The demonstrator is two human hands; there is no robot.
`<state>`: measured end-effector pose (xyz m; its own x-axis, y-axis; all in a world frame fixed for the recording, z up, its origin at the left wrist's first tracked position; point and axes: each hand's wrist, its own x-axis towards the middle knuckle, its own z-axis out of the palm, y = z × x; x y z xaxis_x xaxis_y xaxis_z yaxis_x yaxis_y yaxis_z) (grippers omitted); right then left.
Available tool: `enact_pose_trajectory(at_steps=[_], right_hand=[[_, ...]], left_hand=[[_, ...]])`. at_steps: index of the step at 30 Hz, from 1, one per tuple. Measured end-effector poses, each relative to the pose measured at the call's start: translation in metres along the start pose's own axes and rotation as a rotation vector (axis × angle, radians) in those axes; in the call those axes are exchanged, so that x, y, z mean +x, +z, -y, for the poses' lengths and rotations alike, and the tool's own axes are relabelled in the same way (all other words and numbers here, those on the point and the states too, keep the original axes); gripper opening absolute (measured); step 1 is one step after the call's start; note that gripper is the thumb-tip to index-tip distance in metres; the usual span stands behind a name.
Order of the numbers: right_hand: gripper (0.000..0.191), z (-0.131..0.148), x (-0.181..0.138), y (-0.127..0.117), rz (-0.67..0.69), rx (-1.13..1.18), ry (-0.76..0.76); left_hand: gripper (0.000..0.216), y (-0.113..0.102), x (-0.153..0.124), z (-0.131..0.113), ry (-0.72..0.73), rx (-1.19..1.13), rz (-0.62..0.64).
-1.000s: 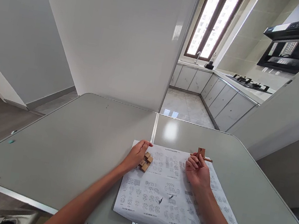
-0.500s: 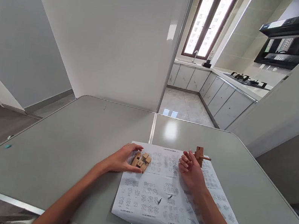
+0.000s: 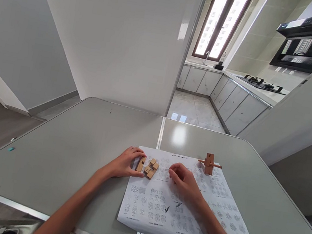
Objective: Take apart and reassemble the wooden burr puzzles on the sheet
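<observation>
left hand (image 3: 123,163) pinching wooden block (image 3: 140,165), right hand (image 3: 186,181) curled above paper (image 3: 156,187), grip unclear

grey-green table (image 3: 46,162), silvery edge (image 3: 4,199), white paper (image 3: 159,185) with rows of tiny grey pictures (image 3: 156,216), light tan blocks (image 3: 150,174) near its far left corner, red-brown cross (image 3: 209,164) with black mark (image 3: 209,156) by its far right corner

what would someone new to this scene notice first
The big white printed paper sheet stands out first, spread over the near middle of the grey-green table. On its far left part sits a cluster of light-brown notched wooden blocks, next to the curled left hand. Near its far right corner, a reddish-brown wooden piece with a thin crossbar catches the eye.
</observation>
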<state>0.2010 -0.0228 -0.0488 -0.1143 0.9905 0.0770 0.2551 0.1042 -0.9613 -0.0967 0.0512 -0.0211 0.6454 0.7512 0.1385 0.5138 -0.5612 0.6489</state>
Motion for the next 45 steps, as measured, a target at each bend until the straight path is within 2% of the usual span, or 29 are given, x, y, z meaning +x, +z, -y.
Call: enact_pose_trajectory(at_steps=[6, 8, 12, 14, 16, 19, 22, 25, 28, 35, 38, 45], right_hand=[[0.018, -0.001, -0.002, 0.012, 0.021, -0.336, -0.131], [0.026, 0.005, -0.001, 0.017, 0.037, -0.451, -0.149], [0.062, 0.02, 0.004, 0.033, 0.072, -0.657, -0.12], [0.066, 0.025, 0.007, 0.041, 0.066, -0.717, -0.117], [0.061, 0.026, 0.009, 0.047, 0.06, -0.748, -0.118], [0.055, 0.022, 0.01, 0.048, 0.067, -0.725, -0.134], [0.055, 0.016, 0.009, 0.042, 0.082, -0.626, -0.18], [0.056, 0.01, 0.008, 0.036, 0.091, -0.504, -0.225], [0.059, 0.005, 0.007, 0.035, 0.095, -0.414, -0.272], [0.063, 0.0, 0.004, 0.036, 0.095, -0.39, -0.349], [0.063, 0.003, 0.004, 0.036, 0.1, -0.382, -0.347], [0.062, 0.004, 0.004, 0.036, 0.084, -0.342, -0.36]], left_hand=[[0.062, -0.001, 0.001, -0.008, -0.003, -0.048, -0.032], [0.062, -0.002, 0.002, -0.011, -0.008, -0.095, -0.049], [0.063, -0.004, 0.0, -0.018, -0.027, -0.159, -0.101], [0.062, -0.002, -0.003, -0.024, -0.028, -0.194, -0.13], [0.062, 0.002, -0.011, -0.033, -0.037, -0.232, -0.166], [0.062, 0.013, -0.031, -0.047, -0.112, -0.294, -0.234], [0.064, 0.027, -0.055, -0.061, -0.264, -0.381, -0.303], [0.064, 0.04, -0.073, -0.071, -0.374, -0.469, -0.316], [0.066, 0.047, -0.078, -0.075, -0.41, -0.483, -0.314], [0.061, 0.051, -0.069, -0.07, -0.302, -0.28, -0.394], [0.062, 0.053, -0.069, -0.07, -0.264, -0.247, -0.378], [0.064, 0.053, -0.07, -0.069, -0.261, -0.199, -0.386]])
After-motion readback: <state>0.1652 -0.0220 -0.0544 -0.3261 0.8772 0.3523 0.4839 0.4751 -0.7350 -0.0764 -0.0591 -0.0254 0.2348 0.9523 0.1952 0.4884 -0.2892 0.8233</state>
